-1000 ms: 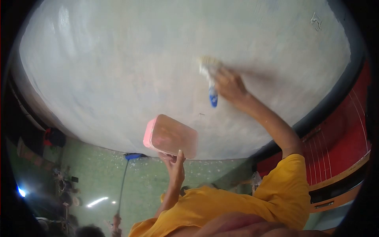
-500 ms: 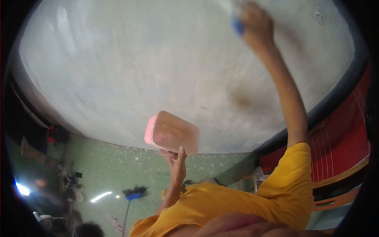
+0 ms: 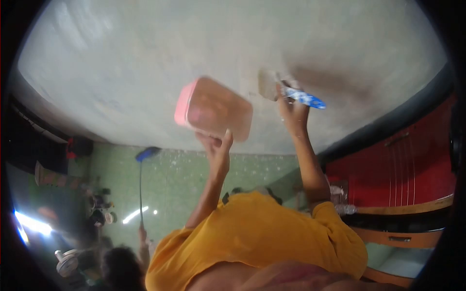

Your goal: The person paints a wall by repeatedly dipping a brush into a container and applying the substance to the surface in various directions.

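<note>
My left hand (image 3: 216,148) holds up a pink plastic tub (image 3: 218,109) by its lower edge, the thumb on its near side. The tub is tilted, and what it contains cannot be made out. My right hand (image 3: 294,109) is closed round a paintbrush with a blue and white handle (image 3: 307,98). Its pale, wide head (image 3: 268,84) points left, towards the tub but apart from it. Both hands are in front of a whitish, patchily painted wall (image 3: 145,72). Whether the brush touches the wall cannot be told.
Green floor (image 3: 184,179) with white spatters runs along the wall's foot. At lower left, another person's hand (image 3: 142,236) is on a blue broom (image 3: 144,154). A red cabinet (image 3: 374,169) stands at right, beside a clear plastic bottle (image 3: 345,209). A white fan (image 3: 67,262) is at lower left.
My right hand has come down from high on the wall with the paintbrush, close to the tub. My left hand and the tub sit higher in view. The broom has shifted left and up.
</note>
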Motion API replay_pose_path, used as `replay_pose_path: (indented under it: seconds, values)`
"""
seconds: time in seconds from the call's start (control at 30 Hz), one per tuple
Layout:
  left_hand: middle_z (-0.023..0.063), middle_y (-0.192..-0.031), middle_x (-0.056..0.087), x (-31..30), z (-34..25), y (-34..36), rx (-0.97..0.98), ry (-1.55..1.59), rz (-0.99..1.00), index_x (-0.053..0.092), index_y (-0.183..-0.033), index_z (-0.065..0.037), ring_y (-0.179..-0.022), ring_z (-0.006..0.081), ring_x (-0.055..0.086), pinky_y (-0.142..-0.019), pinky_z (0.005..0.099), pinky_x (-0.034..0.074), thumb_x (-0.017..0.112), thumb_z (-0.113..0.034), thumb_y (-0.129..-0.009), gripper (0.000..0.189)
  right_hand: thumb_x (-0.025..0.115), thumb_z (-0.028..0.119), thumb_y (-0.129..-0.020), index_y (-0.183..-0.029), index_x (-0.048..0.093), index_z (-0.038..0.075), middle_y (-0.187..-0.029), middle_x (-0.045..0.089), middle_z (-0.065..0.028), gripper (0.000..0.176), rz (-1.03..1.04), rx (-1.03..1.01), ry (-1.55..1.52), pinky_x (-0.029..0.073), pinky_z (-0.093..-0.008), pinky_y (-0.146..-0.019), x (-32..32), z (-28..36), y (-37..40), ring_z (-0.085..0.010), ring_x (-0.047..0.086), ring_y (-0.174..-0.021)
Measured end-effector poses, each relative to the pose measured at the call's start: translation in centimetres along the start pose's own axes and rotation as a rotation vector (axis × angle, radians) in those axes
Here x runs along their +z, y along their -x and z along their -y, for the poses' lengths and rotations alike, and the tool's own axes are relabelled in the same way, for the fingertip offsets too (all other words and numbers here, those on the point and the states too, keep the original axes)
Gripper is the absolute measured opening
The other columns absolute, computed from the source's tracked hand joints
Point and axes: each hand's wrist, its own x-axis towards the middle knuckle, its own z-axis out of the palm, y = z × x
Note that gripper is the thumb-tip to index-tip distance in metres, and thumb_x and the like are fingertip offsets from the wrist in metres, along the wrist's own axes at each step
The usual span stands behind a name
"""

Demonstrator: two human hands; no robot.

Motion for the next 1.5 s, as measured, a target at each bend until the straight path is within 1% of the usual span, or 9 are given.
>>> replay_pose_path:
  seconds: [0.1,0.43,0.47,0.73,0.9,1.0,1.17,1.33,1.5]
  values:
    - [0.0109,-0.120,0.039,2.2,0.7,-0.3,-0.012,-0.055,0.092,-0.003,-0.142,-0.008,-0.096,0.0144,0.048,-0.079,0.0292,0.044,0.067,-0.012,-0.083,0.091,0.064,0.009,-0.088,-0.121,0.051,-0.004,-0.105,0.061,-0.0086,0.037,-0.168,0.268,-0.469,0.050,-0.0243,-0.072,-2.7,2.6,3.1,-0.0124,0.060,-0.090]
    - [0.0100,-0.129,0.038,7.7,6.4,4.4,-0.116,-0.165,0.388,-0.001,-0.145,-0.016,-0.113,0.0193,0.044,-0.089,0.0343,0.043,0.073,-0.023,-0.082,0.097,0.072,0.003,-0.081,-0.106,0.059,-0.006,-0.096,0.064,-0.0085,0.030,-0.177,0.204,-0.171,0.051,-0.0252,-0.076,-9.8,-0.1,10.2,-0.0122,0.061,-0.088]
    - [0.0102,-0.128,0.039,8.4,6.5,5.1,-0.137,-0.162,0.415,0.002,-0.144,-0.014,-0.113,0.0193,0.045,-0.090,0.0348,0.043,0.074,-0.025,-0.080,0.097,0.073,0.004,-0.080,-0.102,0.061,-0.007,-0.093,0.066,-0.0098,0.028,-0.172,0.174,0.019,0.051,-0.0252,-0.074,-10.9,0.1,10.1,-0.0120,0.063,-0.084]
    - [0.0128,-0.126,0.045,13.7,8.6,9.6,-0.181,-0.152,0.572,0.023,-0.138,-0.002,-0.113,0.0225,0.050,-0.094,0.0371,0.043,0.076,-0.027,-0.078,0.084,0.068,-0.001,-0.078,-0.097,0.065,-0.004,-0.097,0.069,-0.0124,0.020,-0.174,0.217,-0.006,0.051,-0.0276,-0.074,-17.3,-1.5,11.7,-0.0169,0.066,-0.081]
    - [0.0139,-0.132,0.039,16.4,11.9,11.9,-0.158,-0.195,0.652,0.013,-0.141,-0.005,-0.118,0.0239,0.046,-0.094,0.0378,0.043,0.075,-0.030,-0.079,0.091,0.069,-0.002,-0.075,-0.092,0.067,-0.002,-0.092,0.069,-0.0104,0.017,-0.285,0.228,-0.062,0.050,-0.0293,-0.070,-22.0,-3.3,12.9,-0.0151,0.064,-0.080]
    - [0.0139,-0.134,0.034,18.1,12.8,13.2,-0.229,-0.175,0.609,0.005,-0.142,-0.009,-0.120,0.0241,0.044,-0.095,0.0383,0.042,0.075,-0.028,-0.079,0.096,0.069,0.000,-0.078,-0.086,0.065,-0.003,-0.077,0.065,-0.0043,0.009,-0.488,0.337,-0.063,0.048,-0.0255,-0.061,-24.3,-3.4,12.9,-0.0100,0.059,-0.064]
    - [0.0149,-0.131,0.034,21.1,13.5,13.9,-0.254,-0.046,0.607,0.000,-0.140,-0.007,-0.123,0.0261,0.041,-0.096,0.0391,0.043,0.073,-0.012,-0.078,0.096,0.072,0.002,-0.078,-0.086,0.064,-0.004,-0.071,0.061,-0.0011,0.013,-0.689,0.484,-0.268,0.046,-0.0238,-0.055,-26.5,-4.8,14.5,-0.0080,0.055,-0.056]
    - [0.0146,-0.130,0.037,21.9,13.8,12.2,-0.277,-0.099,0.693,0.005,-0.140,-0.006,-0.118,0.0248,0.046,-0.092,0.0371,0.045,0.073,-0.016,-0.079,0.092,0.075,0.002,-0.075,-0.093,0.066,-0.004,-0.088,0.069,-0.0098,0.021,-0.466,0.146,0.146,0.050,-0.0260,-0.068,-26.7,-4.7,12.0,-0.0118,0.063,-0.076]
    - [0.0141,-0.126,0.043,23.3,13.5,9.3,-0.203,-0.064,0.805,0.012,-0.139,-0.004,-0.110,0.0206,0.051,-0.087,0.0337,0.046,0.074,-0.027,-0.080,0.089,0.077,0.003,-0.074,-0.094,0.067,-0.003,-0.089,0.069,-0.0094,0.023,-0.543,0.133,0.077,0.050,-0.0265,-0.070,-26.0,-3.5,8.8,-0.0104,0.063,-0.078]
